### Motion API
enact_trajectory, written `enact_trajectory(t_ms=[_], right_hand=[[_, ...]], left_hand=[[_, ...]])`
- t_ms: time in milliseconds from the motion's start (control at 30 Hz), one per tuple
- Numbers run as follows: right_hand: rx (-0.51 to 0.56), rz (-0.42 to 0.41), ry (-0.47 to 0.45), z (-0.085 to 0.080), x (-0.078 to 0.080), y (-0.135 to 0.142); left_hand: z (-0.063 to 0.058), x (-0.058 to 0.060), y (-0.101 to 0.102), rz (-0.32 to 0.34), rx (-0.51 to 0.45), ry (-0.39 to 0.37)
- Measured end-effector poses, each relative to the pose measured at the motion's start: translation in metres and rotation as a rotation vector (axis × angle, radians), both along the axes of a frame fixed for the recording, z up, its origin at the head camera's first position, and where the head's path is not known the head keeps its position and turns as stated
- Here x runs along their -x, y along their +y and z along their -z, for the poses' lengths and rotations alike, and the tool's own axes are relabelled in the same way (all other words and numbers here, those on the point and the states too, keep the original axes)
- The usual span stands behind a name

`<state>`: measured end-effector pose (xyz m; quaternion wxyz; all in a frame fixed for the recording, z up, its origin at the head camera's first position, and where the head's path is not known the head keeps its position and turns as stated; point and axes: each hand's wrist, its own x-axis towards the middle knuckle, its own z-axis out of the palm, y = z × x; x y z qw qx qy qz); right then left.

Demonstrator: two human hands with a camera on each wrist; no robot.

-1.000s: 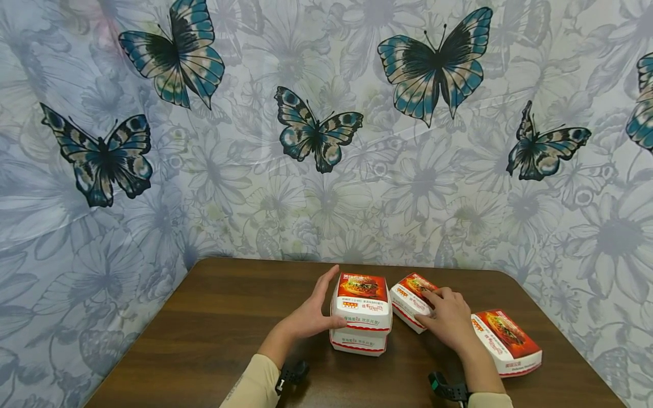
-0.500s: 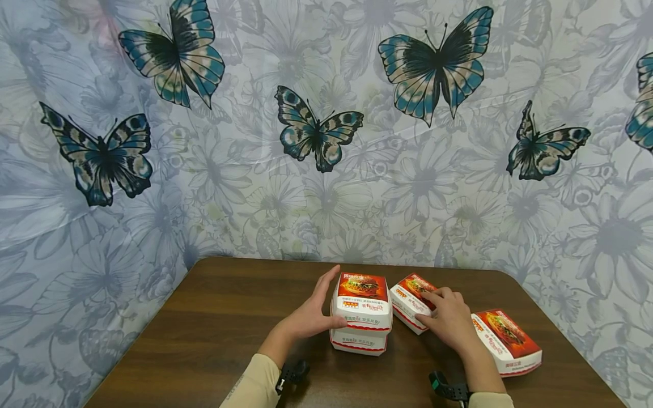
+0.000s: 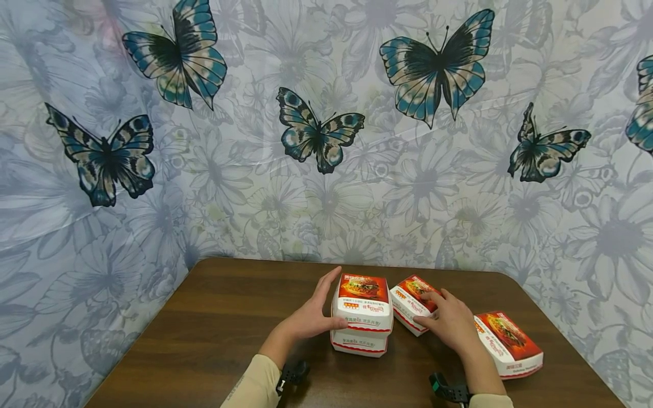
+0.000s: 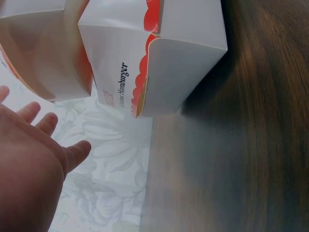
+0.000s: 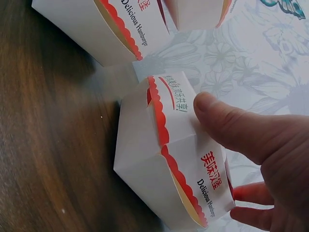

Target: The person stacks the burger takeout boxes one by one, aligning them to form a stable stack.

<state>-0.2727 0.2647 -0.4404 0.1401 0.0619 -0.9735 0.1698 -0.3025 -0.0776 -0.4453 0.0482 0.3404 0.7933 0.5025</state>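
Two white-and-red hamburger boxes stand stacked; the upper box (image 3: 363,300) sits on the lower box (image 3: 359,343). At the stack's left side is my left hand (image 3: 308,317), fingers extended and spread, thumb toward the front face. In the left wrist view its fingers (image 4: 47,124) stand apart from the boxes. Just right of the stack, a third hamburger box (image 3: 403,303) lies turned at an angle on the table. My right hand (image 3: 451,323) holds it from above, thumb (image 5: 219,113) against one lid edge and fingers (image 5: 253,194) at the opposite side.
Another hamburger box (image 3: 510,343) lies on the right of the brown wooden table (image 3: 214,328), close beside the right wrist. Behind the table hangs a butterfly-patterned cloth (image 3: 326,221). Each wrist wears a black camera band.
The right thumb and fingers have shifted slightly on the angled box. The left hand and the boxes stay in place; the head view has tilted a little.
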Motion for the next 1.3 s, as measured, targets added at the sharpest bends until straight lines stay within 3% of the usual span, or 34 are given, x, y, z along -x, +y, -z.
enact_trajectory(t_ms=[300, 733, 1300], right_hand=[[0.063, 0.014, -0.088, 0.0017, 0.0007, 0.0006], [0.099, 0.046, -0.093, 0.003, -0.0001, 0.0001], [0.101, 0.059, 0.018, 0.0018, 0.001, 0.0001]], left_hand=[[0.0007, 0.0, 0.0005, 0.007, -0.013, -0.009], [0.0002, 0.0004, 0.0013, 0.011, -0.014, -0.008], [-0.0013, 0.0004, 0.0018, 0.004, -0.011, -0.014]])
